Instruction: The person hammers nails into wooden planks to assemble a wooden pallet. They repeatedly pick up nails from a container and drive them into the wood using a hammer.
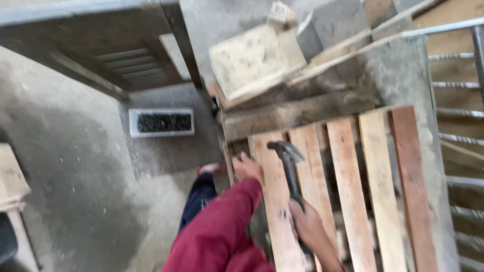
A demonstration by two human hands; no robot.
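Hands at work: right hand (308, 224) is gripping a claw hammer (288, 161) low on its handle while left hand (247, 167) is bracing a pallet slat (275, 201) just beside the hammerhead, fingers best kept clear.

- A white rectangular tray (161, 122) filled with small dark pieces, probably nails though the blur hides detail, lies on the floor well up and to the left of the grip.
- A dark wooden frame with slatted louvres (126, 63) lies farther up and left, beyond that tray.
- A pale square block (249, 58) rests tilted on stacked timber above the grip.
- A grey concrete block (335, 22) sits at the top, up and right of the grip.
- A metal rack with horizontal bars (461, 136) stands far to the right.
- The dusty grey concrete floor (75, 166) spreads to the left.
- A pale wooden piece (10, 176) lies at the far left edge.
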